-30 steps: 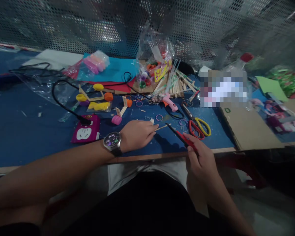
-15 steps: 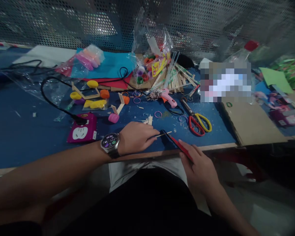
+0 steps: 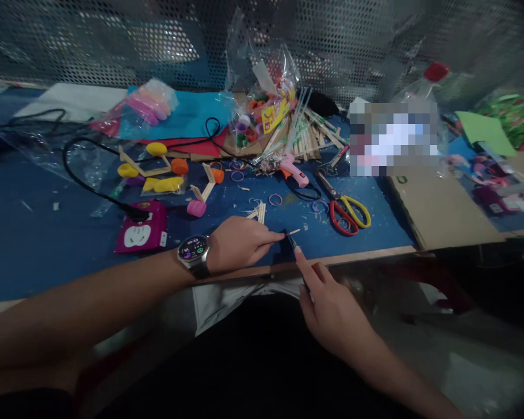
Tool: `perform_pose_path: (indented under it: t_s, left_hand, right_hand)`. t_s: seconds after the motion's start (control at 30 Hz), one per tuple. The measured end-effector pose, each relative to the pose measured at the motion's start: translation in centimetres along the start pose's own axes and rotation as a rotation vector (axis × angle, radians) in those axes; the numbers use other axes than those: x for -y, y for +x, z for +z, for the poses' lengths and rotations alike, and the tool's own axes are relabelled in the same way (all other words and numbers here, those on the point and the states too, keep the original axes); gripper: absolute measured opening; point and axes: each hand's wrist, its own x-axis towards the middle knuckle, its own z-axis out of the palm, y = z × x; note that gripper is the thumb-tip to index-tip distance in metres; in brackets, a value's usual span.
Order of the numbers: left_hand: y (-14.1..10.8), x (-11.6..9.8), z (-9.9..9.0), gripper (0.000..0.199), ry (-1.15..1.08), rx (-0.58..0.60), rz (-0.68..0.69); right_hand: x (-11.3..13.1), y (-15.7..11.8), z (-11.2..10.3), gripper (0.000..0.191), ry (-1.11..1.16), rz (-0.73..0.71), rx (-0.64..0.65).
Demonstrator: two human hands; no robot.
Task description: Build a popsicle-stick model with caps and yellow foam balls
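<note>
My left hand [image 3: 238,241], with a watch on its wrist, is closed near the table's front edge. Its index finger presses on a short thin wooden stick [image 3: 294,232], whose far end sticks out to the right. Closed around a craft knife [image 3: 291,240] is my right hand [image 3: 334,302], its index finger stretched along the tool. The blade meets the stick just beyond my left fingertip. My right palm and fingers hide most of the knife's handle. Several cut stick pieces [image 3: 261,213] lie behind my left hand.
Scissors [image 3: 343,212] and a pink glue gun [image 3: 293,170] lie behind my hands. A purple power socket [image 3: 142,227] with a black cable stands left. Small stick-and-cap assemblies [image 3: 203,192] are beyond it. Cardboard [image 3: 445,212] lies right, overhanging the table edge.
My right hand has moved left and turned the knife steeper, index finger now forward along it. The red handle that showed before is now covered. My left index finger has straightened onto the stick.
</note>
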Motion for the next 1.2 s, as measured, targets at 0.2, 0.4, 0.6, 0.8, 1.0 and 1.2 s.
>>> perform_pose_path:
  t_s: [0.2, 0.4, 0.6, 0.8, 1.0, 1.2]
  left_hand:
    - [0.1, 0.1, 0.2, 0.047, 0.053, 0.049, 0.008]
    - [0.5, 0.4, 0.2, 0.047, 0.057, 0.092, 0.013]
    - [0.9, 0.5, -0.8, 0.049, 0.108, 0.195, 0.011]
    - [0.6, -0.8, -1.1, 0.047, 0.195, 0.181, -0.011]
    - [0.3, -2.4, -0.4, 0.043, 0.299, 0.071, -0.068]
    - [-0.1, -6.3, 2.5, 0.049, 0.326, -0.095, -0.205]
  right_hand:
    - [1.7, 1.0, -0.6, 0.087, -0.155, 0.065, 0.126]
    - [1.7, 1.4, -1.1, 0.088, -0.215, 0.042, 0.143]
    - [1.9, 1.6, -2.4, 0.086, -0.191, 0.03, 0.235]
    - [0.5, 1.6, -2.4, 0.083, -0.119, 0.008, 0.22]
    - [-0.7, 1.4, -1.9, 0.082, -0.066, -0.006, 0.192]
    - [-0.5, 1.4, -1.5, 0.081, -0.062, 0.002, 0.181]
